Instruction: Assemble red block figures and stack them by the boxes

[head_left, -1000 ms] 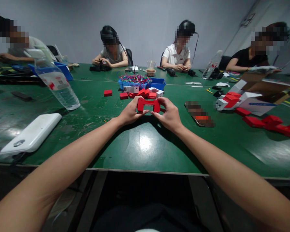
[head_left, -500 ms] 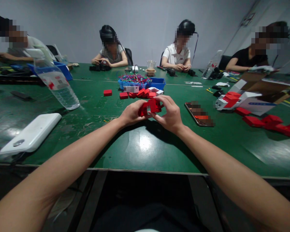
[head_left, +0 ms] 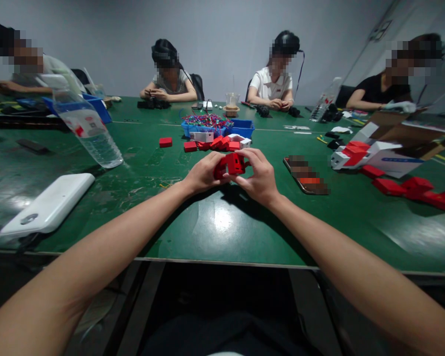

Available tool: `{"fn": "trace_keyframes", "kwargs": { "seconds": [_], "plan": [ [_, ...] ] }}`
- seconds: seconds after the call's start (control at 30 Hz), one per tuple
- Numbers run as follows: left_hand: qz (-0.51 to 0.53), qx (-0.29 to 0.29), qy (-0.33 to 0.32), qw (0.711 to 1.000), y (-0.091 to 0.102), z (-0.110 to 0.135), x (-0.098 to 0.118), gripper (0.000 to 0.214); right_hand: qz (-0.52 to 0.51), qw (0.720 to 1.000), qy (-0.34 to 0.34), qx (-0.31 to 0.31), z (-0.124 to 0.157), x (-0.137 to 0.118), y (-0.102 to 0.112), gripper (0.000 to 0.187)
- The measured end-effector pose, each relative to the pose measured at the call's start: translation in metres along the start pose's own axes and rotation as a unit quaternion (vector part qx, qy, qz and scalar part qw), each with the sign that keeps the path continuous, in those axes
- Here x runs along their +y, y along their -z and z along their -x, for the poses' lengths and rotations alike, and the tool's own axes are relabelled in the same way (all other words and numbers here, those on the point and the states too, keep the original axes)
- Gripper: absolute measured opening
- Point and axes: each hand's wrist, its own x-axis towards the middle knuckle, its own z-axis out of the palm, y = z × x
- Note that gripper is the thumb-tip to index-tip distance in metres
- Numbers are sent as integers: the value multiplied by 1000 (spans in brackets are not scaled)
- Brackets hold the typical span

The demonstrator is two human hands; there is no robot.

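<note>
My left hand (head_left: pixel 202 174) and my right hand (head_left: pixel 258 175) meet above the green table (head_left: pixel 222 222), both closed round a red folded box piece (head_left: pixel 230 164). The left hand grips its left end, the right hand its right end, fingers curled over the top. The piece is bent into a compact shape between my fingers. Just beyond my hands lies a cluster of small red boxes (head_left: pixel 218 144) with a white one among them, in front of a blue tray (head_left: pixel 241 129) of coloured bits.
A phone (head_left: pixel 306 174) lies to the right of my hands. A tilted water bottle (head_left: pixel 87 131) and a white power bank (head_left: pixel 48 203) are at left. Red flat boxes (head_left: pixel 415 189) and a carton (head_left: pixel 389 158) sit at right. Several people work across the table.
The red piece was spread flat between my hands a second ago. It is now folded together, and my hands have come closer.
</note>
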Motion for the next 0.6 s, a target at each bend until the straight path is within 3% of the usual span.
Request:
{"fn": "trace_keyframes", "kwargs": {
  "seconds": [0.17, 0.43, 0.6],
  "plan": [
    [-9, 20, 5, 1000, 0, 1, 0, 58, -28, 997, -69, 25, -1, -1, 0, 51],
    [41, 41, 5, 998, -1, 1, 6, 58, -61, 986, -151, 27, -3, 0, 3, 47],
    [61, 85, 87, 991, 1, 0, 8, 43, -106, 980, -164, -33, -1, 10, 0, 54]
  ]
}}
